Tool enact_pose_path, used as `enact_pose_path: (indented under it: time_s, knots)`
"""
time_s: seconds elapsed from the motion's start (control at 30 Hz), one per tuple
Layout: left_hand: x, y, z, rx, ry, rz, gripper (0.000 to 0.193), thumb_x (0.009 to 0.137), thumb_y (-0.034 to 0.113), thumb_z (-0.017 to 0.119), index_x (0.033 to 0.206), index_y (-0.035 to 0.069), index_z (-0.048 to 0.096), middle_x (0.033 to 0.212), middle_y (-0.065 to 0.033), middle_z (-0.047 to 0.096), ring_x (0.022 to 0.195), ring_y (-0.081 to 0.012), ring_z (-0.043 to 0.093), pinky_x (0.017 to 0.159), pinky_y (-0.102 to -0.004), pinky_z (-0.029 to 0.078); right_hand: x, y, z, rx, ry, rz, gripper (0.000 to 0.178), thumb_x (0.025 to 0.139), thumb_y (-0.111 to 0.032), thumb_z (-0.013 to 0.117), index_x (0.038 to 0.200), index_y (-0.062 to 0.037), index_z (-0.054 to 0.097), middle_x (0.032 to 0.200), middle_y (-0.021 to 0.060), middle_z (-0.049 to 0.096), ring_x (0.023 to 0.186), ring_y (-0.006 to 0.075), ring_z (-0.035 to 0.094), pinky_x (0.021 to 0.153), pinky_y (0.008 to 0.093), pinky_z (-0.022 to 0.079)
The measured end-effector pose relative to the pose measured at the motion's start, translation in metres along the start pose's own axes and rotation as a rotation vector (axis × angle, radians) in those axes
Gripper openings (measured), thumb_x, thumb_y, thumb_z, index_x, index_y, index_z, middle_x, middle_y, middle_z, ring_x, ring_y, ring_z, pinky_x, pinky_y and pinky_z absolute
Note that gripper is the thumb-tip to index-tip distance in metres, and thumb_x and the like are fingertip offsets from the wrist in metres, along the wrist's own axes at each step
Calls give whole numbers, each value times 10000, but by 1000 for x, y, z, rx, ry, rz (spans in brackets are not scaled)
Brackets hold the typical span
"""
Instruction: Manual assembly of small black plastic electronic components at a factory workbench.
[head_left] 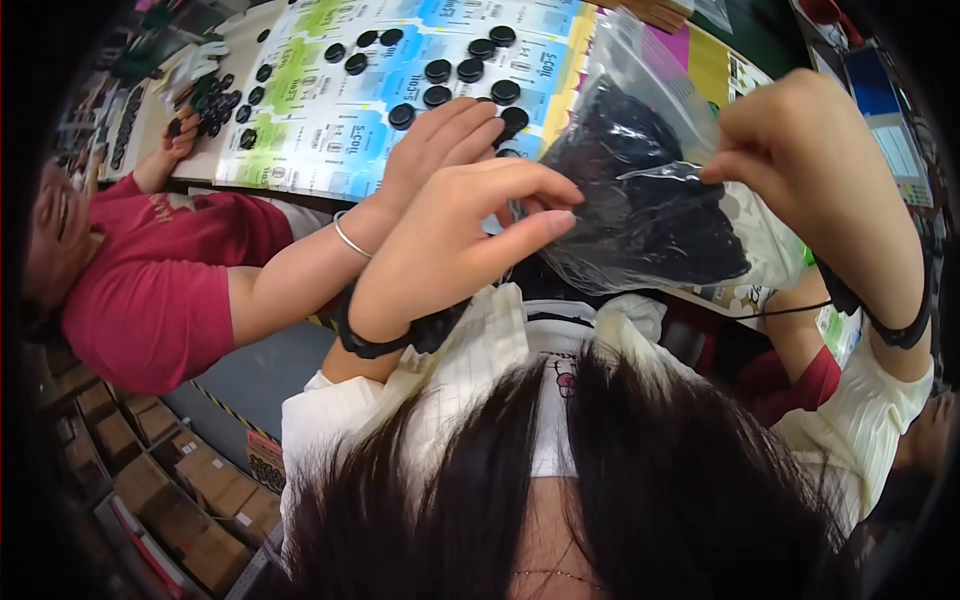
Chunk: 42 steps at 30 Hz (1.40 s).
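Note:
A clear zip plastic bag (640, 180) full of black items stands in front of me at the table's near edge; what the items are is hard to make out through the shiny film. My left hand (475, 215) is at the bag's left side, thumb and index finger slightly apart with their tips over the film. On the other side, my right hand (775, 140) is closed in a pinch at the bag's right edge. Black straps circle both my wrists. A co-worker's hand (440, 140) with a bracelet reaches in just beyond my left hand, among round black caps (437, 71).
Printed blue and green sheets (310, 110) cover the table, with several black caps spread over them. At the left a co-worker (170, 270) in a red shirt has the other hand by a heap of black pieces (213, 103). Cardboard boxes (210, 475) stand lower left.

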<state>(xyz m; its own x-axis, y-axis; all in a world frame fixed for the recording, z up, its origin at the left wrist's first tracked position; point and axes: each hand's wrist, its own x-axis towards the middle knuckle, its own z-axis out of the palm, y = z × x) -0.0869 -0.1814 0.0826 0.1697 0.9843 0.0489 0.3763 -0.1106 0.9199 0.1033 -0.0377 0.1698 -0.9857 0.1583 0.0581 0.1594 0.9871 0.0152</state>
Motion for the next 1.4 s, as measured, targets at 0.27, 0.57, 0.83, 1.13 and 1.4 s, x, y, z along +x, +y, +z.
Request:
enact_pose_path:
  time_s: [0.27, 0.57, 0.83, 1.13, 1.4]
  knots:
    - [19, -1, -7, -46, 72, 129, 160, 798, 101, 553, 904, -7, 603, 798, -50, 614, 728, -112, 553, 645, -226, 416, 26, -10, -27, 673, -350, 506, 155, 776, -60, 571, 655, 22, 520, 508, 27, 472, 482, 77, 492, 452, 192, 371]
    - [14, -12, 10, -520, 68, -134, 252, 852, 236, 534, 819, -2, 611, 712, -27, 600, 657, -70, 545, 548, -202, 411, 21, -17, 44, 1205, -293, 403, 104, 791, -38, 568, 707, 17, 541, 577, 3, 516, 495, 51, 486, 456, 167, 378]
    - [8, -13, 16, -478, 65, -248, 329, 860, 290, 522, 719, 2, 598, 620, -20, 566, 575, -59, 515, 522, -180, 401, 16, -38, 75, 1405, -162, 382, 93, 784, -43, 597, 729, 16, 551, 624, -1, 548, 518, 37, 495, 456, 147, 381]
    - [13, -8, 23, -591, 127, -160, 249, 880, 199, 486, 754, 1, 570, 607, -1, 532, 550, -51, 498, 499, -175, 393, 11, -36, 84, 1561, -18, 416, 141, 780, -92, 618, 697, -8, 540, 586, -22, 511, 498, 22, 463, 432, 143, 355]
    - [22, -5, 15, -643, 121, -91, 215, 886, 141, 450, 755, 3, 552, 630, -4, 529, 537, -41, 478, 483, -169, 383, 16, -27, 73, 1203, 70, 184, 233, 837, -162, 559, 645, -31, 539, 528, -29, 460, 456, 18, 402, 407, 167, 304]
